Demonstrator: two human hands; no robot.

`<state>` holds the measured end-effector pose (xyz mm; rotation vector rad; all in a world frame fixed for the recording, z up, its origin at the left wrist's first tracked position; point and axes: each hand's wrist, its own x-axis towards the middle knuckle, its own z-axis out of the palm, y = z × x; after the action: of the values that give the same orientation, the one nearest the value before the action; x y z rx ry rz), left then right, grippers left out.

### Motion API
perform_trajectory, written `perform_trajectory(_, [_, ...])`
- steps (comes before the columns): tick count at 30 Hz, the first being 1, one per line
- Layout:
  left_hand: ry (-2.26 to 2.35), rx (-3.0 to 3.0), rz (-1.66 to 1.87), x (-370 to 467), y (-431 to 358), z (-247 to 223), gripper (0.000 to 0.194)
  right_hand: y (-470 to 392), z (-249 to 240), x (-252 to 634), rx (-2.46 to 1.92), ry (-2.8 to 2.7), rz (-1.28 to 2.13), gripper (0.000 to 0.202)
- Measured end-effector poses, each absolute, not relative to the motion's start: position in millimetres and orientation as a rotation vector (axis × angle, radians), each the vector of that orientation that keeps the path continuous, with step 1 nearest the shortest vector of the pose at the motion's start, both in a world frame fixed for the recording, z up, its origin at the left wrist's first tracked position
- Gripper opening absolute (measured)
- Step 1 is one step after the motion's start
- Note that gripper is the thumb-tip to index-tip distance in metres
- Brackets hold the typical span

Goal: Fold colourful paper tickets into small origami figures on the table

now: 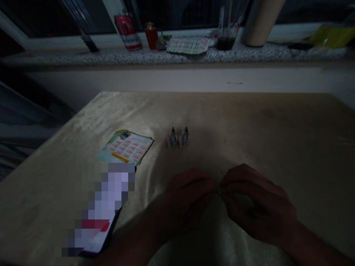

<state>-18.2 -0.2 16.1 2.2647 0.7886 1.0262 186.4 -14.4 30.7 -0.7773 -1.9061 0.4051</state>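
My left hand and my right hand meet fingertip to fingertip low over the table, both closed in a pinch. Whatever sits between the fingertips is too small and dark to make out. Beyond them stand two small folded paper pieces, the left one and the right one, side by side with pointed tops and printed faces. Left of these lies a stack of printed calendar cards, slightly fanned. A phone with a lit, blurred-out screen rests near my left forearm.
The table reaches to a wall under a granite windowsill. On the sill are a red can, a small red jar, a printed card or pack, a glass with dark liquid and a beige cylinder.
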Motion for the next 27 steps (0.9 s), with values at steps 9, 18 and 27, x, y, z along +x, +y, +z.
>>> perform_trajectory(9, [0.784,2.25,1.05,-19.2,0.5,18.5,0.008,-14.8,29.1,187.1,-0.808,-1.904,0.468,0.021])
perform_trajectory(18, [0.799,2.199,1.134,-18.2,2.4,22.2,0.009,-15.5,26.0,189.6,-0.844,-1.866,0.545,0.023])
perform_trajectory(27, [0.863,2.143,1.117,-20.7,3.8,25.5,0.008,-16.7,22.9,194.1,-0.872,-1.851,0.604,0.024])
